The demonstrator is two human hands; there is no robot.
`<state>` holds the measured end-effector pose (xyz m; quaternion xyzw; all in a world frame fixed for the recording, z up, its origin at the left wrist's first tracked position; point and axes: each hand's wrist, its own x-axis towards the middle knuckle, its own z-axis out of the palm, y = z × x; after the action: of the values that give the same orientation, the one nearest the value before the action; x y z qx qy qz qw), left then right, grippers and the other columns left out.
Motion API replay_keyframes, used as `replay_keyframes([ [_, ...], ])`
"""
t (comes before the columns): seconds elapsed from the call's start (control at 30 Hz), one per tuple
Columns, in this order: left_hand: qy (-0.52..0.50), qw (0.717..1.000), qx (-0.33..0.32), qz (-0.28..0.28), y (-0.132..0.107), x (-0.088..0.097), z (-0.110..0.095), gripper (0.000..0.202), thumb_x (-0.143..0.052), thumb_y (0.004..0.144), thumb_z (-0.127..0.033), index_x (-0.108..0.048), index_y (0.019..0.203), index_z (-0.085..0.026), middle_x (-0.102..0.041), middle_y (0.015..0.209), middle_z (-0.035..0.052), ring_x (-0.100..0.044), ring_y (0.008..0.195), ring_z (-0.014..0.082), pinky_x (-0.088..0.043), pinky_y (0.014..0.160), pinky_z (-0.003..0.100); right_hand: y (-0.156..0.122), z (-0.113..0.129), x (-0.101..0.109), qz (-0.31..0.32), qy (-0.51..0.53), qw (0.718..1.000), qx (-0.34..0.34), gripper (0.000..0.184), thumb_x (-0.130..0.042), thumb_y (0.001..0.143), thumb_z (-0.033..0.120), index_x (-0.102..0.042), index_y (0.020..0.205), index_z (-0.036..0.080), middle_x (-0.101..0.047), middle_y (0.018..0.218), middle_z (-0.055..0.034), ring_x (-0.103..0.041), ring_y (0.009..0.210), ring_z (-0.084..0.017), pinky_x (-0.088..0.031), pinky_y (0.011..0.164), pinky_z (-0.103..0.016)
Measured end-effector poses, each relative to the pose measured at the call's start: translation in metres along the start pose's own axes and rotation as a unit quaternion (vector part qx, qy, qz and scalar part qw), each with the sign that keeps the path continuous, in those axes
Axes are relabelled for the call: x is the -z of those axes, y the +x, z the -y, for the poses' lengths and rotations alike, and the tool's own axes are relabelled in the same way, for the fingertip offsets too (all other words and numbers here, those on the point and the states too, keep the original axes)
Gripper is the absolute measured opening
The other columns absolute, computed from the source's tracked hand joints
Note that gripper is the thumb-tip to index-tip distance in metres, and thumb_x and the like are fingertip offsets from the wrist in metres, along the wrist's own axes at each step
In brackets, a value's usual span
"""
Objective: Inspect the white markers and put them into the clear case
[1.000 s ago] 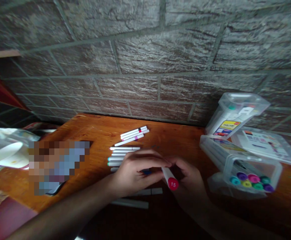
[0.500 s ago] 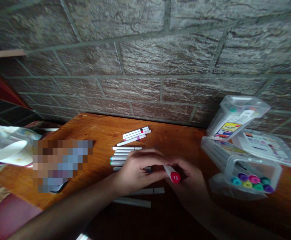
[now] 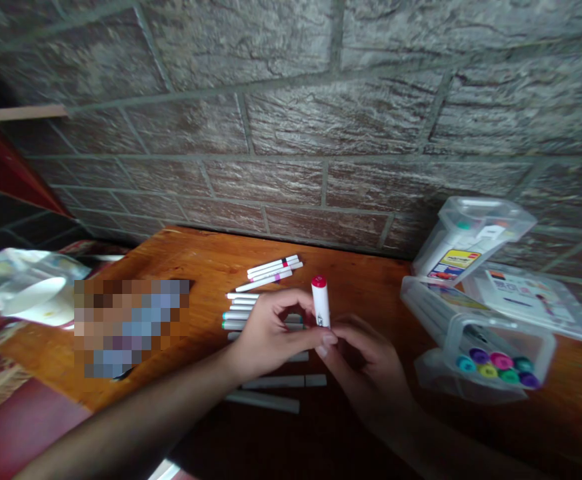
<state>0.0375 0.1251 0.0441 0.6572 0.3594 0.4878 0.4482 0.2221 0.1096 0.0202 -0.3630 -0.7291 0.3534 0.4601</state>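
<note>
Both hands meet over a wooden table (image 3: pixel 191 260). A white marker with a red cap (image 3: pixel 320 301) stands upright between them, red end up. My left hand (image 3: pixel 271 330) pinches its lower part with thumb and fingers. My right hand (image 3: pixel 361 363) curls around its bottom end from the right. Behind and under the hands lie several white markers: one group near the wall (image 3: pixel 273 270), a row beside my left hand (image 3: pixel 238 313), and others near the front edge (image 3: pixel 281 382).
A clear plastic marker case (image 3: pixel 475 340) with coloured caps showing lies open at the right, its lid (image 3: pixel 471 237) leaning on the brick wall (image 3: pixel 291 120). A clear bag (image 3: pixel 21 290) lies at the left, next to a blurred patch.
The red-capped marker has swung from pointing its cap at me to standing upright. Both hands shifted slightly with it.
</note>
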Motion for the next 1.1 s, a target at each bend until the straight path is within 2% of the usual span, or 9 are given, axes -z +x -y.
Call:
replay_keyframes([
  [0.27,0.005,1.0,-0.02,-0.001,0.004,0.003,0.002,0.021,-0.087,0.08,-0.028,-0.073,0.084,-0.013,-0.073,0.078,0.0042,-0.065,0.072,0.0148,-0.051,0.07,0.026,-0.003,0.003,0.0,0.031,0.008,0.999,-0.015,0.023,-0.054,0.104,0.031,-0.068,0.09,0.021,-0.065,0.083,-0.0026,-0.065,0.08,-0.018,-0.048,0.071,-0.03],
  [0.4,0.012,1.0,-0.023,-0.002,0.003,0.002,0.002,0.021,-0.087,0.08,-0.029,-0.075,0.086,-0.013,-0.075,0.079,0.0059,-0.066,0.073,0.0162,-0.052,0.071,0.027,-0.002,0.004,0.0,0.027,0.009,0.999,-0.023,0.02,-0.055,0.103,0.03,-0.069,0.092,0.022,-0.069,0.088,-0.0034,-0.066,0.082,-0.019,-0.049,0.073,-0.03],
  [0.57,0.027,0.999,-0.016,0.009,0.0,0.002,0.0,0.02,-0.085,0.082,-0.028,-0.077,0.092,-0.012,-0.077,0.085,0.0085,-0.068,0.076,0.0179,-0.053,0.073,0.028,-0.001,0.003,-0.001,0.008,0.001,1.0,-0.022,0.013,-0.061,0.099,0.028,-0.071,0.093,0.023,-0.071,0.086,-0.0025,-0.065,0.074,-0.018,-0.048,0.067,-0.029],
  [0.8,0.007,0.999,-0.037,0.035,0.004,0.006,0.001,0.02,-0.084,0.082,-0.024,-0.076,0.097,-0.013,-0.075,0.086,0.0066,-0.063,0.075,0.0144,-0.051,0.073,0.026,-0.003,0.003,0.001,0.038,0.004,0.998,-0.042,0.02,-0.053,0.104,0.032,-0.07,0.098,0.023,-0.069,0.09,-0.0031,-0.064,0.081,-0.019,-0.048,0.073,-0.03],
  [0.93,-0.058,0.997,-0.004,0.05,0.008,0.009,0.002,0.019,-0.081,0.086,-0.027,-0.075,0.097,-0.013,-0.075,0.089,0.0072,-0.066,0.076,0.0148,-0.053,0.073,0.026,-0.004,0.0,0.001,0.06,0.008,0.997,-0.042,0.022,-0.049,0.106,0.033,-0.067,0.098,0.023,-0.065,0.088,-0.0028,-0.063,0.085,-0.02,-0.048,0.078,-0.031],
  [1.1,-0.13,0.988,0.065,0.05,0.012,0.009,0.0,0.021,-0.084,0.082,-0.029,-0.078,0.095,-0.014,-0.075,0.084,0.0041,-0.066,0.073,0.0133,-0.053,0.07,0.023,-0.002,0.0,0.001,0.075,0.011,0.995,-0.063,0.026,-0.047,0.106,0.036,-0.064,0.092,0.022,-0.067,0.088,-0.0032,-0.065,0.085,-0.02,-0.048,0.077,-0.031],
])
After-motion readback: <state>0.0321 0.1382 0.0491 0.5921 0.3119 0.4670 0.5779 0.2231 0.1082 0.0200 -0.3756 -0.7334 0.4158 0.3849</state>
